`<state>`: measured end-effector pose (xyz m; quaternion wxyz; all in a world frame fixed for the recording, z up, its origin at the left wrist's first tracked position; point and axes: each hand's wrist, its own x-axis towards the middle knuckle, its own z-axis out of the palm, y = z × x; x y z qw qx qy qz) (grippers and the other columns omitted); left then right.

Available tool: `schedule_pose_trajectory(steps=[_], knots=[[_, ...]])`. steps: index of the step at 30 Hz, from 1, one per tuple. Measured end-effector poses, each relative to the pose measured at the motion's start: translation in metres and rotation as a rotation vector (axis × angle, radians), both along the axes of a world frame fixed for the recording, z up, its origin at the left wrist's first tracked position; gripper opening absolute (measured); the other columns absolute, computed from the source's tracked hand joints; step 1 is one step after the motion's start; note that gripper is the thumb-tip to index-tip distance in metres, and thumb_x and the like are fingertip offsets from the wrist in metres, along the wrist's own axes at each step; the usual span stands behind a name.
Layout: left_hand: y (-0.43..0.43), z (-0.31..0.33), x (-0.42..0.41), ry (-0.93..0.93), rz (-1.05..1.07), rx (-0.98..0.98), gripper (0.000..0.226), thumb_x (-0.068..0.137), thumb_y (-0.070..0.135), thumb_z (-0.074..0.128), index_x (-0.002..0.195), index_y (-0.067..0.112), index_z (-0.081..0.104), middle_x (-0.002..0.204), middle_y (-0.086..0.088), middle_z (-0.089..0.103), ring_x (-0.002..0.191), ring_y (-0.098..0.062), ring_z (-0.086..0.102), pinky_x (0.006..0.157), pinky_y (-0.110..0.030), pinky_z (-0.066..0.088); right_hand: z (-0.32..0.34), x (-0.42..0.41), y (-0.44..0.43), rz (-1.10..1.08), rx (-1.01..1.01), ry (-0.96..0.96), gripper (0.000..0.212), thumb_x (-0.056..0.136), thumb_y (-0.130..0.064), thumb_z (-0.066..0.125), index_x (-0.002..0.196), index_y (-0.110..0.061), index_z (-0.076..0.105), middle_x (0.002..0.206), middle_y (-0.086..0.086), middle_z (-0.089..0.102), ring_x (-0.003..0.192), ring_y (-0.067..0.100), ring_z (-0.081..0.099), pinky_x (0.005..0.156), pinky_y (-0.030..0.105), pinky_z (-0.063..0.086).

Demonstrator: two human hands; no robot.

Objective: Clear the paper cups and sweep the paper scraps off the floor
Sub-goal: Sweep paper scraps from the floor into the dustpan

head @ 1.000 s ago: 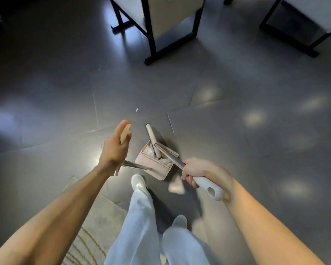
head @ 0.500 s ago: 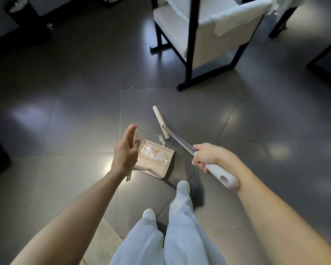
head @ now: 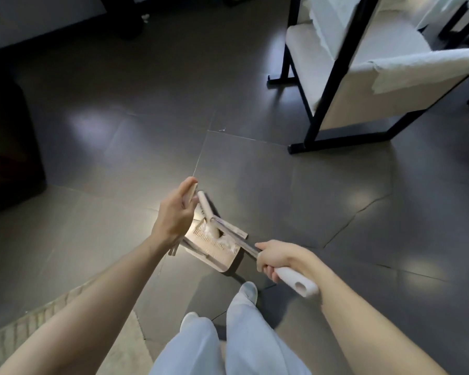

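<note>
Two grips: left hand (head: 175, 215) holds dustpan (head: 217, 259), right hand (head: 278, 257) broom (head: 234, 236).

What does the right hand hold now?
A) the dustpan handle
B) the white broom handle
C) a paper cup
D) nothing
B: the right hand curls round the white broom handle, while the left hand holds the dustpan by its handle.
</note>
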<state>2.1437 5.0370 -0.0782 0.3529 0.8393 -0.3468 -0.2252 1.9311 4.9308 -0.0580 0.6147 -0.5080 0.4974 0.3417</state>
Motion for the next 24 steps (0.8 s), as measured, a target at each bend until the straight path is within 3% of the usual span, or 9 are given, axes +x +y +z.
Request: schedule_pose_trajectory(steps=[3, 10, 13, 18, 21, 24], knots=[[-0.007, 0.003, 0.005, -0.033, 0.034, -0.017, 0.033, 0.095, 0.016, 0.054, 0.128, 0.016, 0.054, 0.107, -0.006, 0.063, 0.094, -0.025, 0.058, 0.086, -0.037, 0.045, 0.021, 0.006, -0.024, 0.089, -0.006, -0.013, 0.056, 0.09, 0.001, 0.045, 0.142, -0.019, 0.039, 0.066, 0.003, 0.046, 0.047, 0.006, 0.038, 0.043, 0.016, 0.035], [-0.044, 0.02, 0.038, -0.074, 0.137, -0.09, 0.03, 0.094, 0.019, 0.055, 0.125, 0.02, 0.054, 0.082, 0.0, 0.056, 0.058, -0.019, 0.047, 0.067, -0.033, 0.045, 0.049, 0.052, -0.072, 0.148, -0.096, -0.035, 0.054, 0.089, -0.001, 0.046, 0.138, -0.023, 0.041, 0.071, 0.005, 0.052, 0.047, 0.006, 0.042, 0.046, 0.019, 0.039], [-0.076, 0.027, 0.065, -0.059, 0.159, -0.112, 0.029, 0.094, 0.019, 0.056, 0.122, 0.026, 0.053, 0.07, 0.001, 0.053, 0.055, -0.031, 0.053, 0.063, -0.041, 0.053, 0.055, 0.081, -0.108, 0.084, -0.125, -0.061, 0.051, 0.09, 0.002, 0.044, 0.138, -0.017, 0.042, 0.065, 0.005, 0.047, 0.045, 0.007, 0.039, 0.04, 0.018, 0.036], [-0.138, 0.028, 0.12, 0.007, 0.183, -0.146, 0.03, 0.093, 0.018, 0.057, 0.121, 0.028, 0.054, 0.07, 0.006, 0.054, 0.056, -0.038, 0.053, 0.068, -0.044, 0.055, 0.061, 0.143, -0.179, -0.041, -0.145, -0.094, 0.052, 0.093, 0.003, 0.043, 0.14, -0.018, 0.04, 0.062, 0.004, 0.045, 0.04, 0.006, 0.038, 0.036, 0.016, 0.035], [-0.181, 0.027, 0.159, 0.031, 0.154, -0.157, 0.033, 0.093, 0.019, 0.057, 0.123, 0.031, 0.051, 0.086, 0.002, 0.06, 0.064, -0.022, 0.055, 0.074, -0.046, 0.056, 0.059, 0.181, -0.222, -0.116, -0.135, -0.115, 0.058, 0.093, 0.003, 0.044, 0.145, -0.021, 0.034, 0.061, 0.003, 0.044, 0.039, 0.005, 0.038, 0.036, 0.016, 0.035], [-0.222, 0.026, 0.193, 0.045, 0.164, -0.152, 0.032, 0.093, 0.02, 0.057, 0.122, 0.033, 0.052, 0.089, 0.003, 0.061, 0.062, -0.015, 0.056, 0.075, -0.045, 0.057, 0.055, 0.216, -0.267, -0.174, -0.141, -0.13, 0.064, 0.094, 0.003, 0.045, 0.149, -0.024, 0.028, 0.06, 0.003, 0.045, 0.038, 0.004, 0.039, 0.035, 0.016, 0.035]])
